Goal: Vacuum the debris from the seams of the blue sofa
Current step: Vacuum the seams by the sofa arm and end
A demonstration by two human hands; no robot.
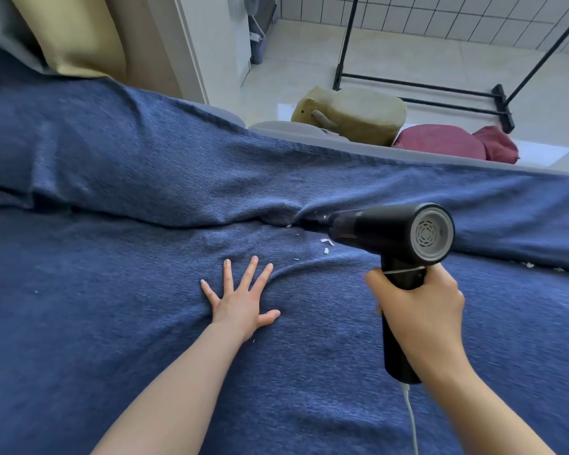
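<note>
The blue sofa fills most of the view, its seam running between seat and backrest. My right hand grips the handle of a black handheld vacuum. Its nozzle tip is pushed into the seam at the centre. Small white debris bits lie on the seat just below the nozzle, and more white bits sit along the seam at the far right. My left hand presses flat on the seat with fingers spread, left of the vacuum.
A white cord hangs from the vacuum handle's base. Behind the sofa back lie an olive plush toy and red cushions on a pale floor. A black metal rack stands further back. A beige curtain hangs at the upper left.
</note>
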